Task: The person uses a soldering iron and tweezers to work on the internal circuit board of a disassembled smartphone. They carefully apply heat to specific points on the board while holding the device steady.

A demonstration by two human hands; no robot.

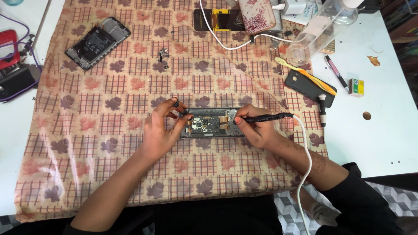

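Note:
An opened phone (212, 124) with its circuit board bared lies on the patterned cloth (109, 130) in the middle of the table. My left hand (163, 128) grips the phone's left end, fingertips on its edge. My right hand (254, 128) holds a black pen-shaped tool (265, 117) with a white cable (307, 161); its tip rests near the phone's right end.
A second opened phone (98, 42) lies at the back left. A black phone (310, 88) with a yellow toothbrush (305, 75) on it, a clear bottle (320, 30), a pen (336, 72), a small box (356, 87) and a display part (220, 19) lie at the back right.

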